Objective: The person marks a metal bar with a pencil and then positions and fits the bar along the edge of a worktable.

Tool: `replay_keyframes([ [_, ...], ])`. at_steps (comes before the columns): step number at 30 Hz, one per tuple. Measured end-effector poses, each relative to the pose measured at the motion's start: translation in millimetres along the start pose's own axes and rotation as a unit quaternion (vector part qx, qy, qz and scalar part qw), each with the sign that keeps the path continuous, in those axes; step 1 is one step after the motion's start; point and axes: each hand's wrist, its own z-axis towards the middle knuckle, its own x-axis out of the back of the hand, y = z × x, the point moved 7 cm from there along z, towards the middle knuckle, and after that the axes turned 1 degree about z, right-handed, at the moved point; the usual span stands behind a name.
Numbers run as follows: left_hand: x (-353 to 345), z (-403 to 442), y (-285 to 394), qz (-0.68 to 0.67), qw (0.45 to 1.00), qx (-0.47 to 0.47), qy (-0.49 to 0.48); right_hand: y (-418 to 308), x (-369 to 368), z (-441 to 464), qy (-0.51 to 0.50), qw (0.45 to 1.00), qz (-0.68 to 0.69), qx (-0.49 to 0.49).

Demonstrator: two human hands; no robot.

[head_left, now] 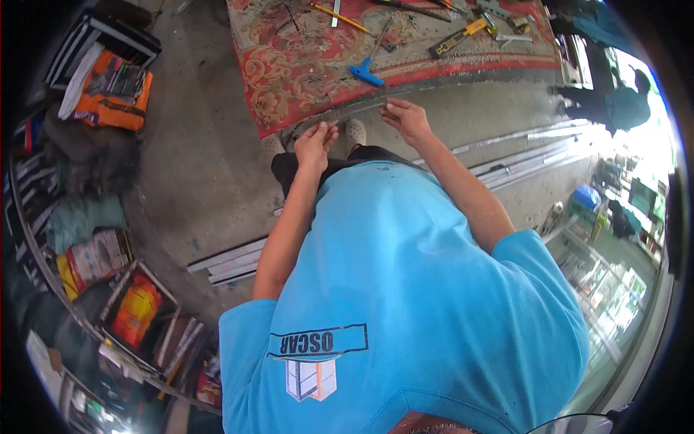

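My left hand (316,147) is at the near edge of the carpet-covered table (271,87), its thumb and fingertips pinched together. Farther right, my right hand (406,121) is also pinched, close to the same edge. A faint thin line runs between the two hands; whether it is a strip they hold or part of the table edge, I cannot make out. Just beyond my right hand lies a blue T-handle hex key (367,73) on the red patterned carpet.
A yellow pencil (341,19), a yellow-and-black tool (459,38) and other hand tools lie on the table. Long metal profiles (517,160) rest on the floor at right, more (230,262) at left. An orange bag (116,90) stands left. Another person (627,107) is at far right.
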Motion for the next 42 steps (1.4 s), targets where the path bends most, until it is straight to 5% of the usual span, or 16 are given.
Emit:
replay_keyframes([
  [13, -3, -9, -1, -0.006, 0.993, -0.1, 0.055, 15, 6, 17, -0.039, 0.997, 0.024, -0.065],
  [42, -7, 8, -1, -0.043, 0.996, -0.051, 0.06, 14, 7, 26, -0.002, 0.989, 0.122, -0.088],
])
